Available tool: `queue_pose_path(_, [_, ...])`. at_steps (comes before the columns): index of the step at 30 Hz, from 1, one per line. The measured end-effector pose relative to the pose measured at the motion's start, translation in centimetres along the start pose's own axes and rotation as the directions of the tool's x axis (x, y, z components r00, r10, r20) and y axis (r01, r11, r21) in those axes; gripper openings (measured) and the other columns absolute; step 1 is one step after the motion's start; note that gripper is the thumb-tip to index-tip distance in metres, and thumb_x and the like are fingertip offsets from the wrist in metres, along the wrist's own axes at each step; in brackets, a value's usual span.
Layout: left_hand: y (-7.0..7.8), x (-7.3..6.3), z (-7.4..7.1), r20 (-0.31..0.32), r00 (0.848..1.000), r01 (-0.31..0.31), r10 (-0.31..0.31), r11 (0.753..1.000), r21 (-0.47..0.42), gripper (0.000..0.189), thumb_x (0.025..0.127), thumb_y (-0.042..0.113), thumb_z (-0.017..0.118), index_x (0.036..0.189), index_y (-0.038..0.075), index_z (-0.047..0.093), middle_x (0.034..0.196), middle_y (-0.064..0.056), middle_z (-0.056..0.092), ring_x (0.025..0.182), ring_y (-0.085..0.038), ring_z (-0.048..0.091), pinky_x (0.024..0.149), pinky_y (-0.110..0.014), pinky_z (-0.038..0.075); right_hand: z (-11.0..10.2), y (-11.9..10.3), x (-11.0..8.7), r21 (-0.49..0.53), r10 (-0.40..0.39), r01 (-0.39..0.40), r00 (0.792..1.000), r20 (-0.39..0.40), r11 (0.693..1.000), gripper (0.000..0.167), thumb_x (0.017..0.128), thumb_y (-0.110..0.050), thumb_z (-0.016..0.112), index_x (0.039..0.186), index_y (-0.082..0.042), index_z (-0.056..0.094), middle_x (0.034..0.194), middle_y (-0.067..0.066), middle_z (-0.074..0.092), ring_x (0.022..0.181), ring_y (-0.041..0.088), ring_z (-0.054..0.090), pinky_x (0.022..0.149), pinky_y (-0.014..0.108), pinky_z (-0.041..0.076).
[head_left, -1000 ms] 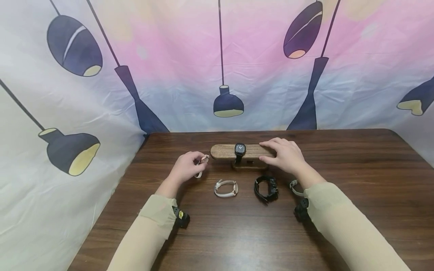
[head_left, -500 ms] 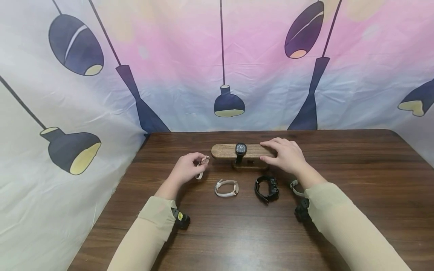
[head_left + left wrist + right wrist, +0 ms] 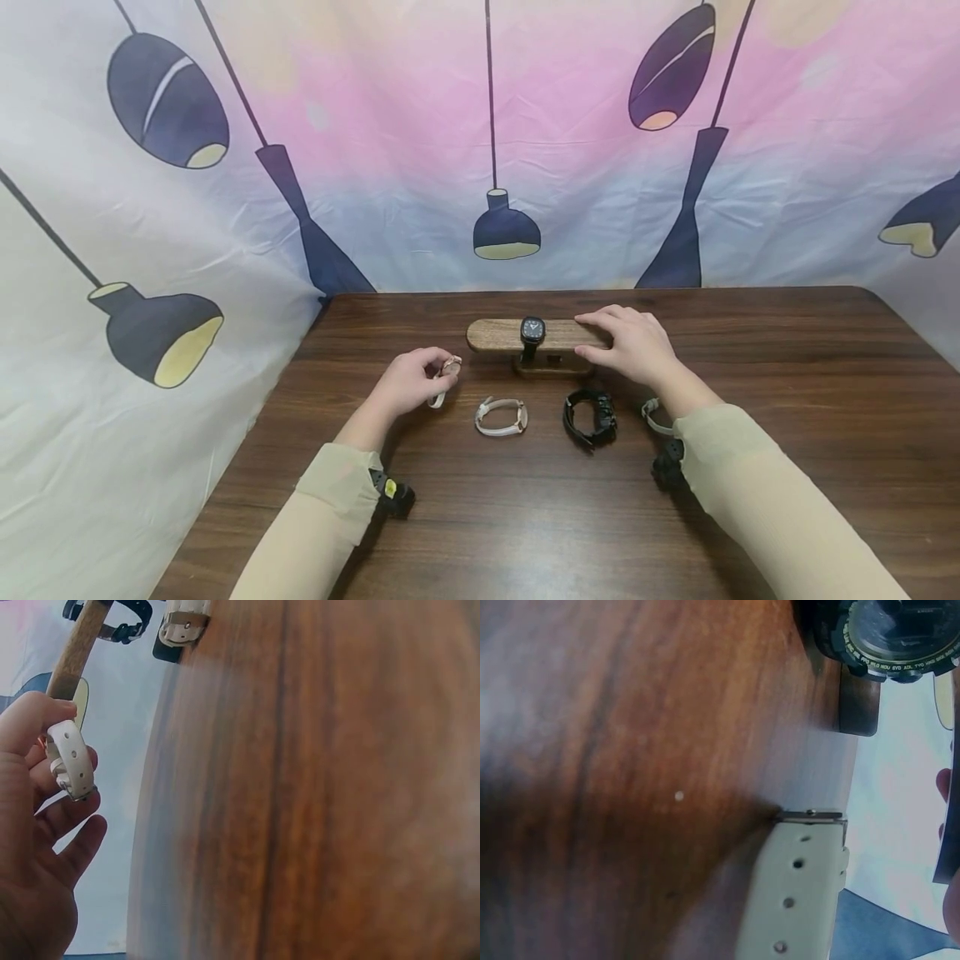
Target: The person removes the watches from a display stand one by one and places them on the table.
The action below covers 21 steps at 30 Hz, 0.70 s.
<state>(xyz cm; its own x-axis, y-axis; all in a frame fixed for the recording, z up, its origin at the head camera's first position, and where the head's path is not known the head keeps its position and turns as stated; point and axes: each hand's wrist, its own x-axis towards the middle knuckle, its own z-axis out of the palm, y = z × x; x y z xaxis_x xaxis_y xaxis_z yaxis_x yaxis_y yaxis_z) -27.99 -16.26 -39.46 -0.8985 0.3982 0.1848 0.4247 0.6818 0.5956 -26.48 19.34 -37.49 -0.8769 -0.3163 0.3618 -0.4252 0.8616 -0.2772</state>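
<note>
Between thumb and fingers, my left hand point(image 3: 408, 383) pinches a watch point(image 3: 73, 750) with a white strap and a rose-gold case. It is to the left of a wooden watch stand point(image 3: 491, 335), just off the stand's rounded left end. A black smartwatch point(image 3: 532, 330) hangs around the stand's bar, left of its middle. My right hand point(image 3: 633, 343) grips the bar's right end, thumb on the near side and fingers on the far side. That end of the bar is hidden by the hand.
On the table point(image 3: 510, 525), in front of the stand, lie a white-strapped watch point(image 3: 520, 417) and a chunky black watch point(image 3: 602, 417). A pale-strapped watch point(image 3: 791, 892) is by my right wrist, partly covered by it. A printed cloth point(image 3: 420, 217) hangs behind the table.
My left hand has drawn back slightly toward me and to the left, carrying the white-strapped watch. My right hand keeps its place on the stand.
</note>
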Motion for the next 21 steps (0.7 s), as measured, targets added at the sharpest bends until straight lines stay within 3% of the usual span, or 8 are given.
queue_pose_path(8, [0.0,-0.5,-0.1,0.022,1.000,0.003,-0.003,1.000,-0.011,0.019,0.084,0.023,0.068,0.101,0.013,0.067,0.089,0.002,0.061,0.081,-0.014,0.055,0.072,-0.033,0.045,0.0,0.0,0.0,0.003,0.003,-0.003,1.000,-0.001,1.000,0.053,0.083,-0.049,0.065,0.128,-0.022,0.059,0.124,0.006,0.055,0.113,0.028,0.049,0.093,0.050,0.032])
queue_pose_path(21, [-0.6,-1.5,-0.1,-0.010,1.000,0.013,-0.013,0.999,-0.038,0.022,0.082,0.021,0.070,0.102,0.012,0.067,0.089,0.001,0.063,0.081,-0.015,0.056,0.073,-0.034,0.045,0.0,0.0,-0.1,0.002,0.006,-0.006,1.000,-0.004,1.000,0.053,0.083,-0.049,0.065,0.128,-0.022,0.058,0.124,0.006,0.055,0.113,0.029,0.049,0.092,0.050,0.033])
